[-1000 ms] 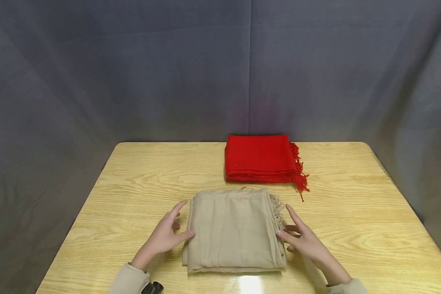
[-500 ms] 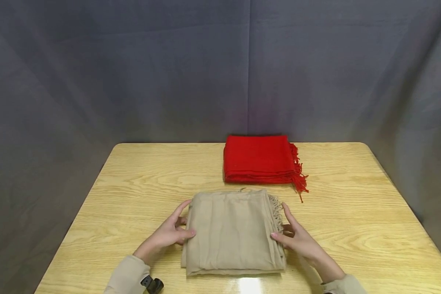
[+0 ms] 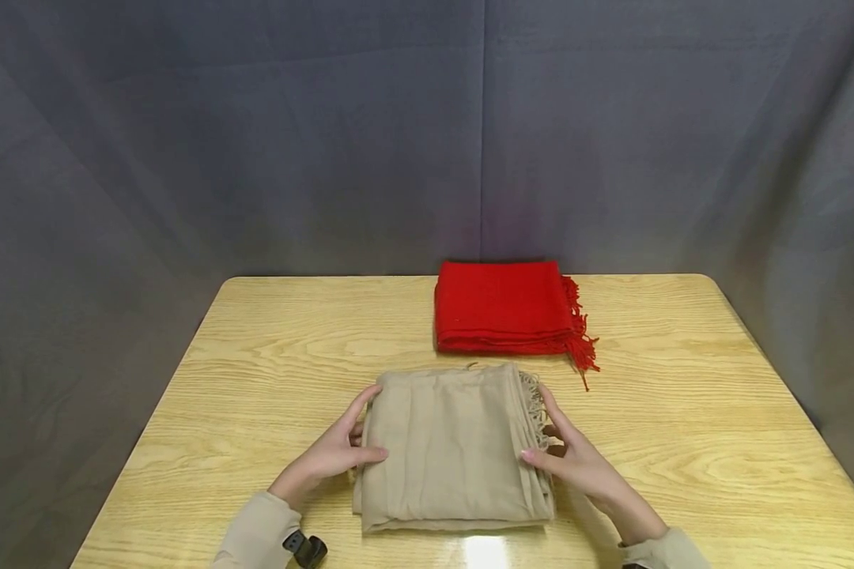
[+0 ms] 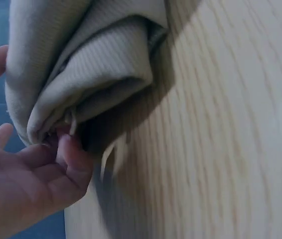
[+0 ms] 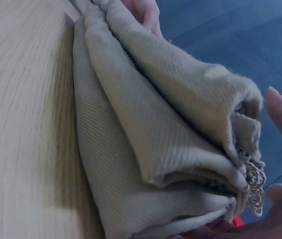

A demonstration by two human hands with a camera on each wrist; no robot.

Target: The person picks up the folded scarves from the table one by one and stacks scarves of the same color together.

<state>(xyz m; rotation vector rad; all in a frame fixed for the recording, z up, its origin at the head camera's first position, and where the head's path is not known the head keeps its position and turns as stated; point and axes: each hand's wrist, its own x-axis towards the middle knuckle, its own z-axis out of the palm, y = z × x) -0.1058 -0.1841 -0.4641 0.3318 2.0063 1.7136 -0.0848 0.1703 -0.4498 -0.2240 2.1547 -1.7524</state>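
Observation:
A folded beige scarf with a looped fringe on its right side lies on the table. The left hand grips its left edge, thumb on top; in the left wrist view, the left hand's curled fingers tuck in under the folds. At the fringed edge, the right hand holds the scarf with its thumb on the upper face. Seen from the right wrist, the scarf's stacked layers stand between thumb and fingers, and some fingers of the right hand are hidden beneath.
Behind the beige scarf lies a folded red scarf with fringe hanging off its right side. The light wooden table has rounded far corners. A grey cloth backdrop surrounds it at the back and sides.
Both hands have moved inward from beside the beige scarf and now take hold of its left and right edges. The scarves have stayed in place.

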